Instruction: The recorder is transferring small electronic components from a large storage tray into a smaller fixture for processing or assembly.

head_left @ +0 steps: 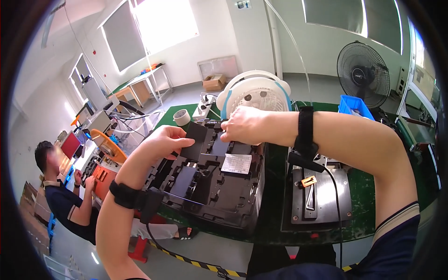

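A large black plastic machine body point(219, 186) with open recesses lies on the green bench. My left hand point(163, 142) grips a flat black panel point(193, 140) at the body's upper left. My right hand point(242, 125) is closed on the body's far top edge, just in front of a white fan. Both wrists carry black straps with cables. A white paper label point(236, 164) is stuck on the body near its middle.
A white and blue desk fan point(254, 93) stands behind the body. A grey metal fixture plate point(319, 196) lies to the right. A tape roll point(181, 117), a blue bin point(355, 105) and a black pedestal fan point(363, 74) sit further back. Another person point(65, 196) sits at the left.
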A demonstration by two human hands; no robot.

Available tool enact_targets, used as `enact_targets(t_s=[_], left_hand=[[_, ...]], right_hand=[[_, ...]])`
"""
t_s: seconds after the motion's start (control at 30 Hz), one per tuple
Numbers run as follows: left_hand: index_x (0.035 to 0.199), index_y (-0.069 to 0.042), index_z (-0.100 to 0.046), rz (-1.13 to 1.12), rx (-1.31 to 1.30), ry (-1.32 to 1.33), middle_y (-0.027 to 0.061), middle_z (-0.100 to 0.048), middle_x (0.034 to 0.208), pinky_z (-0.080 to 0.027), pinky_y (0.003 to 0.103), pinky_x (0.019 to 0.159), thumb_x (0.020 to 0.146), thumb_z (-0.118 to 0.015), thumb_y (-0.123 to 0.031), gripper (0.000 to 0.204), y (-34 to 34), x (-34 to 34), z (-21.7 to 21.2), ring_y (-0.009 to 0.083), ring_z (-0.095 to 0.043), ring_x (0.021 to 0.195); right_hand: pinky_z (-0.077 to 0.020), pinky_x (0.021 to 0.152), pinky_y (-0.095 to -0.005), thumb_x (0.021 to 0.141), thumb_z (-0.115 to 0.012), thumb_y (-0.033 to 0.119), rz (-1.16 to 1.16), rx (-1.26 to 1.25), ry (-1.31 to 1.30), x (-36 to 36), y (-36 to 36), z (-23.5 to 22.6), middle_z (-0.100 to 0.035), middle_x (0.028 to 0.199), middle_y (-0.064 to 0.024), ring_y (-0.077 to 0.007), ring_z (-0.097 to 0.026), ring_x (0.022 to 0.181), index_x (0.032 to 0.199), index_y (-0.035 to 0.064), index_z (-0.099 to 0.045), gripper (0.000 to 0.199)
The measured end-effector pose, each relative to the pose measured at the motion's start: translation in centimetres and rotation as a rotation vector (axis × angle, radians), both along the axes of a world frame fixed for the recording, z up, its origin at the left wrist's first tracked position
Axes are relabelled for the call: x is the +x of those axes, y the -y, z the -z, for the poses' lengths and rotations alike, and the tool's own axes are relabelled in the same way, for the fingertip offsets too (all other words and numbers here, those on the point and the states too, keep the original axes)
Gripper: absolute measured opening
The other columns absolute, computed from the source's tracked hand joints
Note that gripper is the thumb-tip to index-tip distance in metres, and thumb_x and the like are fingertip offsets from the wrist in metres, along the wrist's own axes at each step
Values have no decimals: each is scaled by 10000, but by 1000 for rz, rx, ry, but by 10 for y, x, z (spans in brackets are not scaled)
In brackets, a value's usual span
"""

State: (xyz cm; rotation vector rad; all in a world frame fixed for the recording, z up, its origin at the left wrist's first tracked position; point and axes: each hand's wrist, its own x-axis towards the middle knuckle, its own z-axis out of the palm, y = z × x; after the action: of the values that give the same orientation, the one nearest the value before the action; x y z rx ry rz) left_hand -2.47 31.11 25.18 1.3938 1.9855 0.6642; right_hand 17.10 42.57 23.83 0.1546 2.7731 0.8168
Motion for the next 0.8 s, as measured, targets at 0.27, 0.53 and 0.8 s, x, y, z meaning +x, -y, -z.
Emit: enact_targets(t_s=[0.27, 0.53, 0.8], left_hand=[[937, -83, -620, 13, 22, 19, -43, -556, 737, -403, 194, 492, 710, -753, -354, 378, -7, 16, 0, 36, -495, 614], [823, -112, -561, 313, -126, 183, -102, -483, 659, -370, 135, 420, 842, -646, -275, 185, -33, 70, 17, -21, -462, 534], [851, -51, -582, 287, -255, 174, -17, -546, 702, -454, 206, 460, 809, -683, -264, 240, -65, 89, 33, 61, -540, 564]], right_hand=[[-537, 644, -343, 666, -634, 65, -84, 64, -212, 29, 9, -17, -657, 737, -82, -252, -664, 744, 693, 75, -663, 41], [-529, 627, -309, 663, -625, 76, 183, -99, -119, 167, 106, -40, -612, 732, -88, -221, -642, 730, 736, 34, -614, 84], [-494, 540, -297, 617, -626, 67, 415, -230, -58, 240, 110, 41, -589, 630, -61, -180, -623, 616, 611, 61, -626, 9]])
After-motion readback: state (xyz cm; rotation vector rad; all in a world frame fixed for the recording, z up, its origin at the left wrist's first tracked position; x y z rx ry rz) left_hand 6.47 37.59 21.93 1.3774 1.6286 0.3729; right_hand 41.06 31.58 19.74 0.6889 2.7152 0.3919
